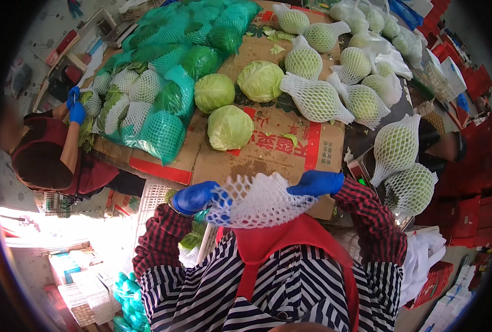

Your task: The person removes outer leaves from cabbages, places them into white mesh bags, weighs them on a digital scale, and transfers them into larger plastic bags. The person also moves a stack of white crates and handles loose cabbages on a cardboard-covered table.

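Both my hands wear blue gloves and stretch a white foam mesh sleeve (pixel 266 201) between them, in front of my chest. My left hand (pixel 194 198) grips one end, some fingers showing through the holes. At the other end, my right hand (pixel 317 183) pinches the upper edge. Beyond the sleeve, bare green cabbages rest on flattened cardboard (pixel 246 166): a near one (pixel 230 127), one behind it to the left (pixel 214 93) and one to the right (pixel 261 81). Cabbages in foam mesh (pixel 318 98) lie further right.
Green-tinted plastic bags (pixel 163 128) of netted cabbages pile up at the left. Another person's blue-gloved hands (pixel 75 110) work beside them. At the right, two netted cabbages (pixel 396 143) rest by a scale (pixel 360 172). Bagged cabbages (pixel 374 20) sit at the far right, with red crates (pixel 434 274) below.
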A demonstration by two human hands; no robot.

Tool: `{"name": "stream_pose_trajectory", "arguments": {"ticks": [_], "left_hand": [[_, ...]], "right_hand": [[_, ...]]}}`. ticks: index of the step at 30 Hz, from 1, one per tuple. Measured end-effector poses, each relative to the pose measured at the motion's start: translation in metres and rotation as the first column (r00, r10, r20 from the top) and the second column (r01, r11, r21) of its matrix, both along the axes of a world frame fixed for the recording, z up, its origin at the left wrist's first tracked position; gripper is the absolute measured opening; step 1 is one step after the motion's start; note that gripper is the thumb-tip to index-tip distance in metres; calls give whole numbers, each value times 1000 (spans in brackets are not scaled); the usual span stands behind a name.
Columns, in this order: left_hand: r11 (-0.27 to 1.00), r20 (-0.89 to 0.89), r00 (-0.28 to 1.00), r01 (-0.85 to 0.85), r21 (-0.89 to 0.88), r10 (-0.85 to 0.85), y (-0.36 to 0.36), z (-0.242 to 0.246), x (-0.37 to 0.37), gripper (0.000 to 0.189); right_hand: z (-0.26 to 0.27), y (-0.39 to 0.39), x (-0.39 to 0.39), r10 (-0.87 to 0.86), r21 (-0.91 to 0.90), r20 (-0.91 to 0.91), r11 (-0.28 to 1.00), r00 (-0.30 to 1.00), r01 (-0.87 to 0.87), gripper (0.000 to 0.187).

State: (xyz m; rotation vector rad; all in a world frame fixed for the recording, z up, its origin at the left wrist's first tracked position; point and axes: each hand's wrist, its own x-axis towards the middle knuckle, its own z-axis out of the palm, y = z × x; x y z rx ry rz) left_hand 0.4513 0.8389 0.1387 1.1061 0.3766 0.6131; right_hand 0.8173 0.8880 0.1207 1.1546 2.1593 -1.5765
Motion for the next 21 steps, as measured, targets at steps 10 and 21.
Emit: {"name": "stream_pose_trajectory", "arguments": {"ticks": [10, 21], "left_hand": [[450, -540, 94, 447, 773, 836, 97, 4, -33, 39], [678, -342, 701, -273, 683, 626, 147, -145, -30, 75]], "right_hand": [[-3, 117, -101, 20, 920, 45, 390, 999, -49, 36], [-55, 162, -126, -106, 109, -428, 980, 897, 168, 119]]}}
